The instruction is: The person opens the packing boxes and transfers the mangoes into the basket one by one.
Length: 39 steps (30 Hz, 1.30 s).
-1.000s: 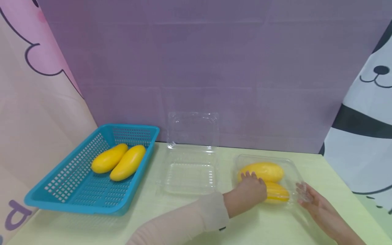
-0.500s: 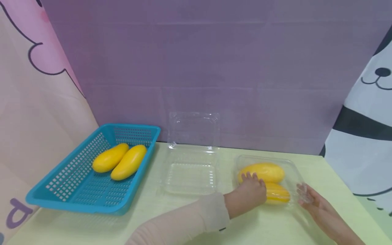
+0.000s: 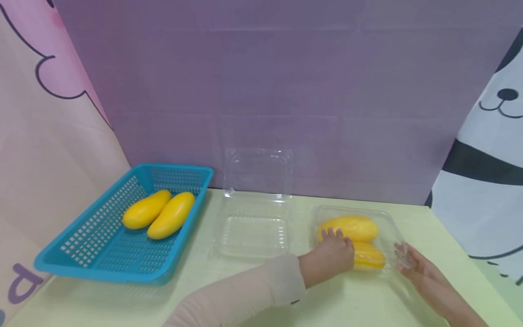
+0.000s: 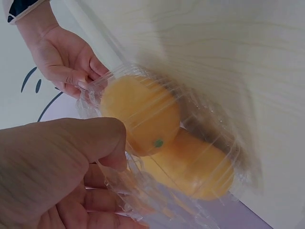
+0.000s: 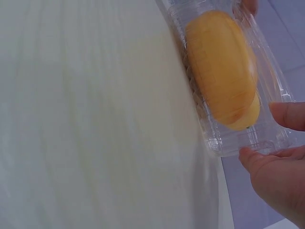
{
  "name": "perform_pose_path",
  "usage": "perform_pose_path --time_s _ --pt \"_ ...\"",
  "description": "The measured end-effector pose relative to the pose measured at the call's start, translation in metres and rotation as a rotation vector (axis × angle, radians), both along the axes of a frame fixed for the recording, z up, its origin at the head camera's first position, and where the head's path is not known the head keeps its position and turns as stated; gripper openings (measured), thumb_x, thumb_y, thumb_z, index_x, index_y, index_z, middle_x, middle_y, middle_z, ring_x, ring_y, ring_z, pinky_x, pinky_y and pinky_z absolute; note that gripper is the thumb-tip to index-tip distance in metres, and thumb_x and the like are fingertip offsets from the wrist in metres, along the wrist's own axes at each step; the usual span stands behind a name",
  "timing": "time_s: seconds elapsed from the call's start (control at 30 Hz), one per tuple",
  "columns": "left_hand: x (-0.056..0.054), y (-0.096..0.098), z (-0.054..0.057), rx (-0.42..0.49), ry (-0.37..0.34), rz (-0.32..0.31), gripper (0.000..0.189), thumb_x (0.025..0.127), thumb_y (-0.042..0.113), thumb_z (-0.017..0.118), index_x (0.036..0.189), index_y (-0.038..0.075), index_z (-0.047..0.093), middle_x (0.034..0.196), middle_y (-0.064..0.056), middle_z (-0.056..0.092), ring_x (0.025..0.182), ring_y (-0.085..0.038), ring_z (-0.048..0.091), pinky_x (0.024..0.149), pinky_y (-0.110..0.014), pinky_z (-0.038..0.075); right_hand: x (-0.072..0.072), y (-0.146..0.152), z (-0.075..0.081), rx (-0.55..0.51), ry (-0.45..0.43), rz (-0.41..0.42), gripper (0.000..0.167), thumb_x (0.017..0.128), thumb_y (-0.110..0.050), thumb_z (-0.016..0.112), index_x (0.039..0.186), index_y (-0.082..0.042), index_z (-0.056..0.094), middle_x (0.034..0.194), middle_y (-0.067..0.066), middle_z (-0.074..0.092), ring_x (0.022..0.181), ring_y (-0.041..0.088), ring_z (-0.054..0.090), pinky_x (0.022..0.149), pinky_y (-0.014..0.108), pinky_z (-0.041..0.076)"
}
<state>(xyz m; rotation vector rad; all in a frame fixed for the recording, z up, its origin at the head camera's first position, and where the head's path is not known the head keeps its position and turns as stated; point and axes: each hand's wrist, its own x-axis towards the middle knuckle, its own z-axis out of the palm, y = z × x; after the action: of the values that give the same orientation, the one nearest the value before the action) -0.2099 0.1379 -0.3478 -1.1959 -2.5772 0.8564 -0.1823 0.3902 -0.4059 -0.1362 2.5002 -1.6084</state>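
Left hand and right hand grip a clear box, the left by its near left corner, as best I can tell through the shiny plastic, the right by its right end. Two yellow fruits lie inside, between the hands. Left of the left hand, an open container stands on the table; farther left, a blue basket holds two more fruits.

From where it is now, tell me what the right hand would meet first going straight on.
The right hand would first meet the clear, rectangular plastic container it holds; depth beyond, toward the oval yellow fruits inside, is unclear.
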Motion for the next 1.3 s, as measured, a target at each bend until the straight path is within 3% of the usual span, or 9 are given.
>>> perform_pose_path --time_s 0.07,0.27,0.6,0.8,1.07,1.23,1.3 --pt "-0.0005 0.0000 0.0008 -0.005 -0.015 0.001 0.039 0.103 0.020 0.033 0.141 0.017 0.044 0.140 -0.001 0.049 0.126 -0.024 0.048 0.095 -0.040 0.047 0.0002 -0.0007 0.0006 0.005 0.003 0.000 0.073 0.100 -0.016 0.043 0.146 0.005 -0.009 0.150 0.030 -0.001 0.100 -0.030 0.031 0.087 0.005 0.035" --pt "-0.0001 -0.0022 0.0010 -0.027 0.030 -0.044 0.038 0.103 0.019 0.036 0.140 0.018 0.046 0.138 0.000 0.051 0.125 -0.023 0.050 0.093 -0.039 0.048 0.0014 -0.0022 0.0034 0.040 0.004 -0.011 0.073 0.100 -0.018 0.045 0.146 0.005 -0.007 0.151 0.029 0.001 0.098 -0.031 0.030 0.087 0.005 0.035" --pt "0.0000 -0.0035 0.0007 -0.041 0.046 -0.047 0.038 0.103 0.019 0.035 0.140 0.017 0.046 0.138 0.000 0.051 0.124 -0.022 0.051 0.092 -0.039 0.049 0.0004 -0.0013 0.0028 0.026 -0.011 -0.010 0.074 0.099 -0.021 0.046 0.147 0.002 -0.006 0.152 0.027 -0.001 0.098 -0.031 0.030 0.085 0.004 0.035" --pt "0.0012 0.0000 0.0003 -0.032 0.008 0.003 0.041 0.104 0.021 0.028 0.141 0.017 0.043 0.141 -0.001 0.047 0.127 -0.024 0.047 0.093 -0.041 0.048 0.0004 -0.0009 0.0029 0.041 -0.029 -0.015 0.076 0.099 -0.022 0.047 0.148 0.001 -0.006 0.153 0.024 -0.002 0.097 -0.031 0.030 0.086 0.005 0.035" --pt "-0.0017 0.0028 0.0013 -0.008 -0.070 0.042 0.042 0.104 0.024 0.028 0.143 0.018 0.040 0.143 -0.001 0.044 0.129 -0.026 0.045 0.096 -0.044 0.045 0.0006 -0.0002 0.0006 0.023 0.019 -0.001 0.071 0.100 -0.016 0.045 0.147 0.005 -0.003 0.153 0.024 0.001 0.101 -0.030 0.031 0.084 0.002 0.035" --pt "-0.0037 -0.0007 0.0037 -0.045 -0.054 -0.005 0.041 0.104 0.022 0.031 0.143 0.017 0.041 0.142 -0.001 0.046 0.128 -0.024 0.046 0.097 -0.042 0.046 0.0003 -0.0015 0.0033 0.048 -0.015 -0.008 0.075 0.099 -0.021 0.047 0.147 0.004 -0.004 0.152 0.028 0.001 0.099 -0.031 0.029 0.082 0.001 0.035" --pt "-0.0045 -0.0043 0.0052 -0.084 0.002 -0.071 0.039 0.103 0.020 0.034 0.141 0.017 0.044 0.140 -0.001 0.049 0.127 -0.022 0.048 0.095 -0.040 0.047 0.0001 -0.0018 0.0032 0.044 -0.015 -0.010 0.074 0.099 -0.021 0.047 0.148 0.004 -0.003 0.152 0.027 0.001 0.099 -0.031 0.030 0.082 0.001 0.035"
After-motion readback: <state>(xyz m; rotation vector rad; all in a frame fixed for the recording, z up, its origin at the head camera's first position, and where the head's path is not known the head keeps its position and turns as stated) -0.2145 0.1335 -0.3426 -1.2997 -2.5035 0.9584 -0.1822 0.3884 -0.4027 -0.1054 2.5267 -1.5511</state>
